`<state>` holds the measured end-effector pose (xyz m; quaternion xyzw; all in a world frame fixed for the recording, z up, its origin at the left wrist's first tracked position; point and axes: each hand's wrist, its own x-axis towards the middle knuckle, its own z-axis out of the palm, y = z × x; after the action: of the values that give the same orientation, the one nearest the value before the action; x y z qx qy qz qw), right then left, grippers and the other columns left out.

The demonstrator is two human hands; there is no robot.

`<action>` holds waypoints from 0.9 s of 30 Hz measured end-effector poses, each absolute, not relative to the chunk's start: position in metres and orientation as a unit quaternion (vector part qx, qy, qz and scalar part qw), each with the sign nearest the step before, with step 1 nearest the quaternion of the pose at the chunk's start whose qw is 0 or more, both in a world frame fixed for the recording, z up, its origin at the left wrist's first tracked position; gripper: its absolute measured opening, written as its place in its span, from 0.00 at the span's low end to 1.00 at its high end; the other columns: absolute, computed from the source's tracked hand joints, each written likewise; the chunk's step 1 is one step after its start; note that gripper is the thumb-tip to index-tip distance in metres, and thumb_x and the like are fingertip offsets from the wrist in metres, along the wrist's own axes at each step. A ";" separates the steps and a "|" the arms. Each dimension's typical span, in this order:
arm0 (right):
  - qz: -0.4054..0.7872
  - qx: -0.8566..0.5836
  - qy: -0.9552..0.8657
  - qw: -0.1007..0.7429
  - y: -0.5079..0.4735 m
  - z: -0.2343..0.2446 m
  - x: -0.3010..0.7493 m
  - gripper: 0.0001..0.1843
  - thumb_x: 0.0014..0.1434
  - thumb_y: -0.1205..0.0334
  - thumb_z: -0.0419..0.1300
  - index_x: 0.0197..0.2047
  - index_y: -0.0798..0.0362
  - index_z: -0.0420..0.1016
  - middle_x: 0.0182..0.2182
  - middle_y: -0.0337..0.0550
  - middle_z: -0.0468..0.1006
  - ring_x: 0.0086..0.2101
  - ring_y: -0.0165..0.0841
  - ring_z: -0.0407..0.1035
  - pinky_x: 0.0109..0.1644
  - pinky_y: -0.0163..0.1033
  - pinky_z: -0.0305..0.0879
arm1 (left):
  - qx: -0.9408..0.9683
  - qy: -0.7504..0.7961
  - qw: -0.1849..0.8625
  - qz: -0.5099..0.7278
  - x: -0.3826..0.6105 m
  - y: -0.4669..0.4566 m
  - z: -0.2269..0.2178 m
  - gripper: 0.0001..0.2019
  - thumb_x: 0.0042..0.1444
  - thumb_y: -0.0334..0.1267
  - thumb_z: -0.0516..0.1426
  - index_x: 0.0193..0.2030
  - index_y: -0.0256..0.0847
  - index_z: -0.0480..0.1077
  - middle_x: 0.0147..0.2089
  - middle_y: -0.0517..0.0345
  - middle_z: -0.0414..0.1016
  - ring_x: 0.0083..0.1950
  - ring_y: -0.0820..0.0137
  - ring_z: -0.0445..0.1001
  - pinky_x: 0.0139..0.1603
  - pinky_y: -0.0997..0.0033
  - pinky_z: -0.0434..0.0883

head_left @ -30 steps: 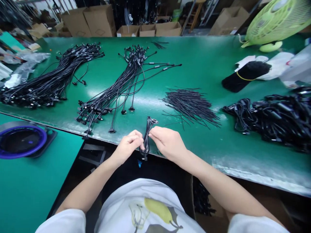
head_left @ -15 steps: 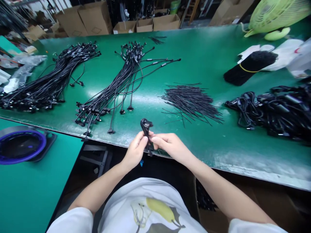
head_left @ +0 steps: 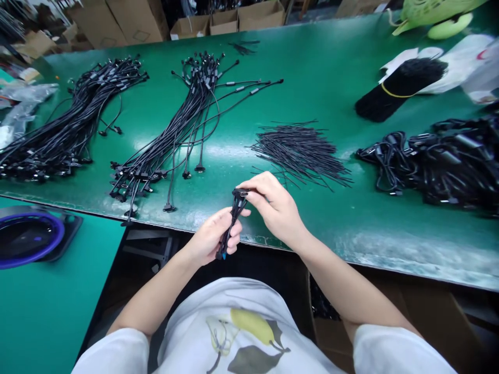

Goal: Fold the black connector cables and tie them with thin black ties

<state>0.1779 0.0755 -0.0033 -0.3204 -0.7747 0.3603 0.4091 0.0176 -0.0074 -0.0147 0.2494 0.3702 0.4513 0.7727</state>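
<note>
A long green-topped workbench [head_left: 323,62] runs across the room, loaded with black cable; at upper left lies a thick sheaf of connector cables [head_left: 74,119]; just right of it, a looser fan of cables [head_left: 175,140] spreads toward the near edge; at centre sits a scatter of thin black wires [head_left: 300,153]; at upper right, a banded black wire bundle [head_left: 401,88] rests on white plastic sheeting [head_left: 460,67]; below that, a heap of coiled black cables [head_left: 432,161] reaches the right edge of the frame.
</note>
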 end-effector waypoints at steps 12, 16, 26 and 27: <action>0.675 -0.323 -0.525 0.406 0.065 -0.034 0.179 0.28 0.58 0.45 0.62 0.58 0.46 0.66 0.51 0.44 0.72 0.47 0.34 0.71 0.50 0.40 0.69 | 0.329 0.412 0.721 0.450 0.032 -0.010 -0.029 0.20 0.60 0.52 0.57 0.53 0.43 0.66 0.31 0.66 0.54 0.21 0.84 0.51 0.17 0.84 0.48; 0.728 -0.329 -0.509 0.321 0.055 -0.037 0.172 0.19 0.55 0.47 0.64 0.41 0.53 0.75 0.34 0.42 0.78 0.31 0.30 0.73 0.36 0.36 0.70 | 0.369 0.387 0.716 0.448 0.035 -0.010 -0.035 0.25 0.60 0.60 0.52 0.52 0.41 0.64 0.31 0.64 0.58 0.20 0.84 0.52 0.15 0.84 0.49; 0.811 -0.323 -0.330 0.360 0.051 -0.039 0.167 0.21 0.54 0.42 0.63 0.30 0.53 0.69 0.34 0.43 0.78 0.29 0.27 0.67 0.38 0.35 0.69 | 0.172 0.406 0.785 0.435 0.046 -0.002 -0.022 0.23 0.56 0.58 0.58 0.39 0.37 0.66 0.25 0.67 0.58 0.19 0.83 0.52 0.13 0.86 0.54; 0.807 -0.331 -0.328 0.364 0.051 -0.041 0.167 0.21 0.54 0.42 0.62 0.30 0.53 0.70 0.35 0.43 0.78 0.28 0.26 0.65 0.38 0.35 0.68 | 0.157 0.419 0.777 0.442 0.049 -0.001 -0.024 0.23 0.56 0.60 0.57 0.37 0.37 0.65 0.23 0.69 0.55 0.17 0.84 0.48 0.12 0.87 0.49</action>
<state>0.1668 0.0515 -0.0405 -0.3305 -0.3279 0.8068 0.3638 0.0486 -0.0009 -0.0242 0.1573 0.4192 0.4422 0.7772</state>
